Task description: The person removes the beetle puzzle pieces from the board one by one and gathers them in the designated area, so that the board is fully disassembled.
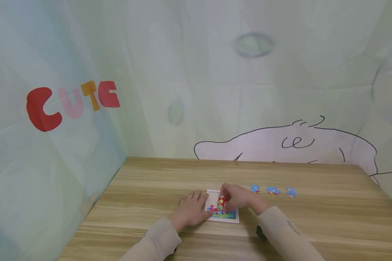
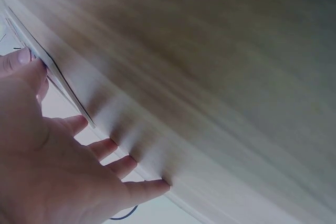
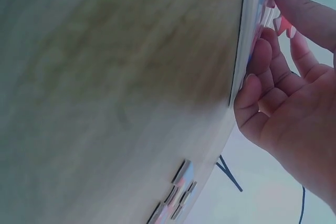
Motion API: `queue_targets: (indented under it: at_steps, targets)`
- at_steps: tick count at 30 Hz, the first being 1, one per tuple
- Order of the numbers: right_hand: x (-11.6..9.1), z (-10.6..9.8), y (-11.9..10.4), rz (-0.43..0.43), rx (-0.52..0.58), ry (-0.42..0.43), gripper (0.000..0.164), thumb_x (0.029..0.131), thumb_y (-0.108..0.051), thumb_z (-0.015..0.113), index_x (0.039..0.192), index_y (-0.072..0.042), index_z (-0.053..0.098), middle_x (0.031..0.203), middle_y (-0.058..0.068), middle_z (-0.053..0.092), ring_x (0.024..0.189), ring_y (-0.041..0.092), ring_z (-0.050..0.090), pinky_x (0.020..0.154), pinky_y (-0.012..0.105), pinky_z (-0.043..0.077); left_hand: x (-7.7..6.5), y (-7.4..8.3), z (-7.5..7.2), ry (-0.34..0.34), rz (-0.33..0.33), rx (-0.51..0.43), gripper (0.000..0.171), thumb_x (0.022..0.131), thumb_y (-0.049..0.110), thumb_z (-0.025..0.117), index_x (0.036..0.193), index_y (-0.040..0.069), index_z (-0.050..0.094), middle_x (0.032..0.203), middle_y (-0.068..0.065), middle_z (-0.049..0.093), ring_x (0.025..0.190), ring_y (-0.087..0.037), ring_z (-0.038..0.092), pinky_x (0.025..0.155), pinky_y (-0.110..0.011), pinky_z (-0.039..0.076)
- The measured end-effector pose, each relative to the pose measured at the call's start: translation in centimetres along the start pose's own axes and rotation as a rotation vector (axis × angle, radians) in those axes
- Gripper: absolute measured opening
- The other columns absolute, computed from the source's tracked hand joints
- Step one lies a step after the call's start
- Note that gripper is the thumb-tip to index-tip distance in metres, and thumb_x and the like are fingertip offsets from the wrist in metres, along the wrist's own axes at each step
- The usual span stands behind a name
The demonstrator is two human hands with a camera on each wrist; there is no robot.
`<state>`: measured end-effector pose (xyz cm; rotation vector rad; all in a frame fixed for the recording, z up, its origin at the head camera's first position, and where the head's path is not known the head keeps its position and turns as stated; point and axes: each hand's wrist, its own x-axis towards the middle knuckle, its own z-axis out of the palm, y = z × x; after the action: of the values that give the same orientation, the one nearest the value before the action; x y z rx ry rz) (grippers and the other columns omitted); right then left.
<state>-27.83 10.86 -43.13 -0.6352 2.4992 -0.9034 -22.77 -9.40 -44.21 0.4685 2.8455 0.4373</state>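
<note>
A white-framed jigsaw board (image 1: 211,198) lies between the two hands in the head view. Colourful pieces fill its near part, showing a blue and green picture strip (image 1: 227,215), while its far left part is bare white. Reaching in from the right, my right hand (image 1: 237,198) pinches a red puzzle piece (image 3: 284,24) with thumb and fingertips, low over the board; its fingers partly hide the piece. My left hand (image 1: 192,211) lies with fairly straight fingers at the board's left edge, the thumb touching its lower left corner.
Three loose blue puzzle pieces, a left one (image 1: 255,189), a middle one (image 1: 273,190) and a right one (image 1: 291,192), lie in a row right of the board on the wooden table (image 1: 143,188). A printed curtain (image 1: 183,72) hangs behind the table's far edge.
</note>
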Motion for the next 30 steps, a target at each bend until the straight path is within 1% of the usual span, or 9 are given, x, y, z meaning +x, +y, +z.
queue_targets:
  at_steps: [7,13,21,25,30]
  targets:
    - [-0.01,-0.04,0.55,-0.02,0.054,0.009,0.027,0.08,-0.003,0.075,0.095,-0.011,0.054,0.085,0.002,0.057,0.079,0.018,0.054,0.07,0.032,0.048,0.08,-0.04,0.1,-0.005,-0.007,-0.005,0.07,0.092,0.053,0.055,0.146,0.011,0.041,0.154,-0.018,0.03,0.143,-0.042,0.022,0.108,-0.069,0.016]
    - [-0.08,-0.25,0.59,-0.022,0.049,0.024,0.025,0.08,-0.002,0.074,0.095,-0.01,0.054,0.085,0.003,0.056,0.081,0.019,0.052,0.073,0.034,0.047,0.11,-0.1,0.12,-0.004,-0.005,-0.008,0.071,0.092,0.054,0.054,0.147,0.012,0.041,0.154,-0.018,0.029,0.143,-0.042,0.021,0.108,-0.07,0.016]
    - [-0.09,-0.3,0.82,-0.033,0.057,0.023,0.02,0.084,-0.003,0.07,0.095,-0.011,0.055,0.08,0.003,0.055,0.076,0.018,0.052,0.067,0.03,0.045,0.11,-0.15,0.15,-0.005,-0.004,-0.004,0.071,0.092,0.054,0.054,0.147,0.012,0.04,0.154,-0.018,0.03,0.143,-0.041,0.022,0.108,-0.069,0.016]
    - [-0.12,-0.41,0.92,-0.037,0.059,0.028,0.016,0.087,-0.005,0.069,0.096,-0.011,0.056,0.079,0.002,0.056,0.075,0.017,0.053,0.067,0.029,0.045,0.14,-0.21,0.18,-0.003,0.001,-0.001,0.071,0.092,0.054,0.053,0.147,0.011,0.04,0.154,-0.018,0.03,0.143,-0.041,0.022,0.108,-0.07,0.016]
    - [-0.21,-0.68,0.97,-0.049,0.042,0.029,0.013,0.089,-0.007,0.066,0.096,-0.012,0.057,0.081,0.001,0.057,0.077,0.017,0.053,0.07,0.031,0.045,0.17,-0.28,0.21,0.001,0.008,0.001,0.071,0.093,0.054,0.053,0.147,0.011,0.039,0.154,-0.019,0.029,0.142,-0.042,0.022,0.108,-0.07,0.016]
